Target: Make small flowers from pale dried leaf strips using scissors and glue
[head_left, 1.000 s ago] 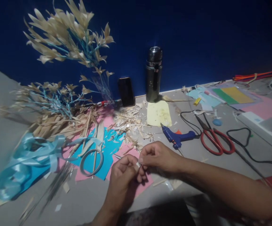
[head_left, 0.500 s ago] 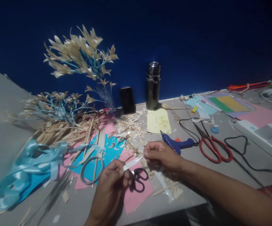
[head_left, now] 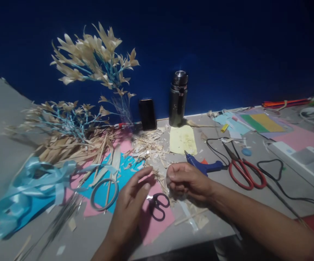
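My left hand [head_left: 131, 203] is open above pink paper [head_left: 153, 232], its thumb and fingers apart with nothing between them. Close to its right, my right hand [head_left: 188, 181] is closed in a pinch. A faint translucent edge shows at its fingertips, but I cannot make out what it holds. Between and below the hands, small scissors [head_left: 159, 206] with dark handles lie on the pink paper. Left of my left hand, a grey ring-shaped roll [head_left: 92, 199] rests on blue paper [head_left: 110, 197]. The blue glue gun [head_left: 204, 165] lies just beyond my right hand.
Red-handled scissors [head_left: 247, 174] and a black cord [head_left: 283, 168] lie to the right. A flask [head_left: 177, 105] and a phone [head_left: 147, 115] stand by the wall. Light blue ribbon [head_left: 34, 185], dried husks [head_left: 67, 146] and flower stems [head_left: 91, 65] fill the left side.
Half a second ago both hands held a whitish strip stretched between them; my left hand has since let go and opened. Small scissors, hidden at first, came into sight as the hands parted.
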The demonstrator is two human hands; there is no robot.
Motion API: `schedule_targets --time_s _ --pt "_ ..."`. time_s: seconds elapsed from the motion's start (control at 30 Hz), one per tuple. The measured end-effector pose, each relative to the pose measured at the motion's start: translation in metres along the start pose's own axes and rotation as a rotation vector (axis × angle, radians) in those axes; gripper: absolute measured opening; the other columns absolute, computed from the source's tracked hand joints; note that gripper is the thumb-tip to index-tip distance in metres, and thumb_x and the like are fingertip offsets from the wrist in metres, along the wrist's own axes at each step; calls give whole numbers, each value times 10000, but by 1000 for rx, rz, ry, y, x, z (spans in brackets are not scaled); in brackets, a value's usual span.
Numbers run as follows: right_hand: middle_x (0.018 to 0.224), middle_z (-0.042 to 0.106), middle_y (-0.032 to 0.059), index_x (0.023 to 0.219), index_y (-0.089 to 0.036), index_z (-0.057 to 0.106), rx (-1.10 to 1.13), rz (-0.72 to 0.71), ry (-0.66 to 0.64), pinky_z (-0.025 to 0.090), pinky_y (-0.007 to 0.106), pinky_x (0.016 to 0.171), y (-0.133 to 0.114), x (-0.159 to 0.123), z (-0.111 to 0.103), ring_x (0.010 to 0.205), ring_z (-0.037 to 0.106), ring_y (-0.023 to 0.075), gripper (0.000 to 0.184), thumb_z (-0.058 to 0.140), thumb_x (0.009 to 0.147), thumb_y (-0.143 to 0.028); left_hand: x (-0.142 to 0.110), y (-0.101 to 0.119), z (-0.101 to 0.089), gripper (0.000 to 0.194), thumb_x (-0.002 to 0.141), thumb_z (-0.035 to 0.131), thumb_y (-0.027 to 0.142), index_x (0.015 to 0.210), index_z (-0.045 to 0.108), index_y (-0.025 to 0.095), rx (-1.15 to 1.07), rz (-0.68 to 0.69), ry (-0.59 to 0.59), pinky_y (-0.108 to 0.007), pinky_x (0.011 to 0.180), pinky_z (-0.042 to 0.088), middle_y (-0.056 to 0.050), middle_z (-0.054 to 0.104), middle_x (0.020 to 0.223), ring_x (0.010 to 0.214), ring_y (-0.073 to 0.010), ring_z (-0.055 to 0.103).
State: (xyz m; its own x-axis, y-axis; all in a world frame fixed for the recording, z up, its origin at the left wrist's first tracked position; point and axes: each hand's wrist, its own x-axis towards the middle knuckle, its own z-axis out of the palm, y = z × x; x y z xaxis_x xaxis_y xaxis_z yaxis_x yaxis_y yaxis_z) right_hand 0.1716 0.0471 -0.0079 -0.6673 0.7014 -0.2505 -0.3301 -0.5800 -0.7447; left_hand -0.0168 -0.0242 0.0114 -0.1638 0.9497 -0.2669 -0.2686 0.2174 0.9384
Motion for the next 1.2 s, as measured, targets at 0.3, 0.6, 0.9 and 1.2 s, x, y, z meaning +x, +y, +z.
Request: schedule_targets --time_s 0.3,0.6,0.9,1.2 --pt "674 731 42 769 -138 635 -242 -104 -60 258 178 420 -6 -3 -5 422 425 47 321 824 762 -398 6 -10 6 359 749 843 306 1050 682 195 8 -146 -299 -290 508 506 -76 717 851 666 -213 668" --pt "648 699 19 751 -137 637 -318 -53 -83 356 195 457 -4 -2 -4 469 513 77 352 835 759 -429 4 1 8 160 789 684 213 937 665 156 -192 -286 -340 -275 535 459 -97 732 790 576 -164 615" --pt "650 698 24 744 -135 652 -371 -36 -49 430 222 514 -4 -3 0 532 602 114 389 854 731 -468 5 -9 14 332 850 716 496 830 644 172 -20 -175 -267 -239 546 449 -69 710 749 652 -192 682" --pt "631 694 21 740 -139 649 -390 -24 -55 422 226 507 -5 -3 2 508 573 109 377 823 751 -474 5 -17 13 306 738 834 407 774 637 176 -100 -214 -246 -221 469 383 -64 710 697 614 -189 647"
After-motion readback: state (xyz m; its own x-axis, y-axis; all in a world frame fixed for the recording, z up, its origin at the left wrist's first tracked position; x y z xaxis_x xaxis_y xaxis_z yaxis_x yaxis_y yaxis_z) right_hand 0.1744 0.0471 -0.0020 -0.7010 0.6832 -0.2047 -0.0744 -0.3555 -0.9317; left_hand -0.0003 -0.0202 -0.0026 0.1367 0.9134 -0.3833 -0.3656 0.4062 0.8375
